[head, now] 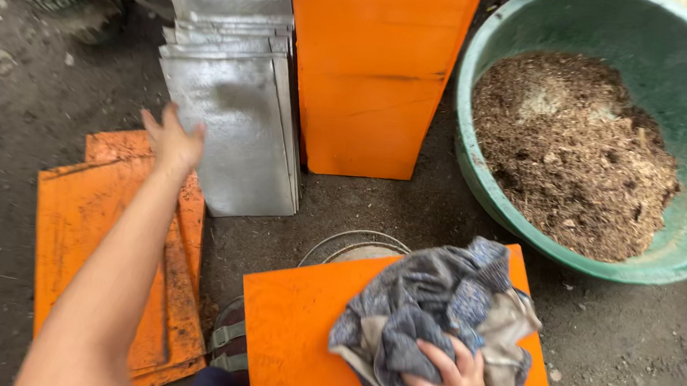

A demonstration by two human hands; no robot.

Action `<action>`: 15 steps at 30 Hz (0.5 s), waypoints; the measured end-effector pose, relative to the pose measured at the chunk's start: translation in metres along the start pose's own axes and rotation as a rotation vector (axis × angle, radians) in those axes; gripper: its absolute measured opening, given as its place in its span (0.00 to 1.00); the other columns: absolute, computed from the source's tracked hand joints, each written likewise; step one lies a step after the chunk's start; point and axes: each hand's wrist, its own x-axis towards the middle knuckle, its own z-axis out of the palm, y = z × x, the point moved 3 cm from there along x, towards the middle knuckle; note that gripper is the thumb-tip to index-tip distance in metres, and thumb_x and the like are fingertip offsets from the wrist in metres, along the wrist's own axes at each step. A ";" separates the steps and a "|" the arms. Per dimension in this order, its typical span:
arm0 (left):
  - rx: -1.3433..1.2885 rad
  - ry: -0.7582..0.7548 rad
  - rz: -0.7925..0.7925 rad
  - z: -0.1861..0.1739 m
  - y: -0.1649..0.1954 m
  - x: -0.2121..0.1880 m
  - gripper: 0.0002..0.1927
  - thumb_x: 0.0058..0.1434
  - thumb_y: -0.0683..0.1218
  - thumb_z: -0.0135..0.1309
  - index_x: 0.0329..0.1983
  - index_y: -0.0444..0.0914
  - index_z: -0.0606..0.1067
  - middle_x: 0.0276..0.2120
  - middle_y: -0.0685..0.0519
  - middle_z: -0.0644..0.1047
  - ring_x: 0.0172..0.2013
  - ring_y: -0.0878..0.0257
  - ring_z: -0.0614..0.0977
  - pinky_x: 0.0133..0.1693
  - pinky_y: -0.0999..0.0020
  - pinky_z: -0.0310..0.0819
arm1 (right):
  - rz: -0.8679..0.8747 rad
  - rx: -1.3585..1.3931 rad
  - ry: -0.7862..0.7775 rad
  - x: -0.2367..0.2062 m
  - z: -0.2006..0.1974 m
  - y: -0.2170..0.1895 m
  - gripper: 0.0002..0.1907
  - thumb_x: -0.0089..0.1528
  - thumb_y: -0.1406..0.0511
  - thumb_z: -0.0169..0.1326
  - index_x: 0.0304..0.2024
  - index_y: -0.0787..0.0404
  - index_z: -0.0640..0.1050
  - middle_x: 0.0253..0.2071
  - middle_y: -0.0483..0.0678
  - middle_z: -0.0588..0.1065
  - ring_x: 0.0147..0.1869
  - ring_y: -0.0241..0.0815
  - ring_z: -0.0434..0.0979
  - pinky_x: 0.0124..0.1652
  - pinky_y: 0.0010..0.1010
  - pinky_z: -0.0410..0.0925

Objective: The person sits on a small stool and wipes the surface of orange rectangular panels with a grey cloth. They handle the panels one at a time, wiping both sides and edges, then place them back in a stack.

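Gripping a bunched grey-blue and beige cloth rag point(439, 319), the right hand point(450, 379) is clenching its fingers into the folds at about five o'clock in the head view, pressing the rag down onto a flat orange-painted wooden board point(297, 331) that is lying across the person's lap or knees. The left hand point(172, 139) is reaching out with its grip released, fingers spread and empty, toward ten o'clock, hovering at the left edge of a stack of silvery, dimpled metal sheets point(234, 117) leaning at eleven to twelve o'clock. Whether the fingertips are already touching the front sheet is hard to tell.

A second upright orange board point(373, 77) is standing at twelve o'clock, just beside the sheets. A pile of more orange boards point(83, 226) is lying flat on the dark dirt floor point(19, 98) at nine o'clock, under the outstretched forearm. A large green plastic basin point(525, 22) holding brown sawdust-like material point(573, 150) is sitting at two o'clock, well apart from both hands. A round wire rim point(353, 236) is peeking out behind the lap board.

Judging from this, taking only the front sheet calls for hooking the fingers around its left edge and peeling it away, since thin metal edges may cut and neighbouring sheets may slide. Keeping the rag hand pressing down should steady the board meanwhile.
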 end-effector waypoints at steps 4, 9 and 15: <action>0.151 -0.223 0.032 -0.034 0.000 -0.084 0.40 0.65 0.59 0.56 0.75 0.43 0.57 0.76 0.36 0.34 0.75 0.37 0.40 0.70 0.44 0.41 | 0.108 0.105 -0.052 0.049 -0.021 -0.006 0.21 0.43 0.53 0.62 0.41 0.38 0.82 0.62 0.49 0.67 0.62 0.65 0.63 0.45 0.60 0.60; 0.013 -0.003 0.199 -0.054 -0.017 -0.158 0.35 0.65 0.58 0.55 0.71 0.38 0.64 0.73 0.31 0.49 0.74 0.39 0.50 0.71 0.48 0.48 | 0.230 -0.015 -0.100 0.076 -0.017 -0.022 0.25 0.45 0.55 0.64 0.47 0.39 0.81 0.64 0.51 0.64 0.63 0.70 0.61 0.48 0.62 0.61; -0.142 0.116 0.064 0.003 -0.060 -0.298 0.36 0.70 0.57 0.50 0.68 0.25 0.63 0.64 0.28 0.66 0.64 0.36 0.69 0.64 0.51 0.62 | 0.384 -0.077 -0.207 0.073 -0.040 0.003 0.24 0.50 0.56 0.64 0.50 0.42 0.80 0.63 0.52 0.67 0.61 0.65 0.67 0.51 0.56 0.65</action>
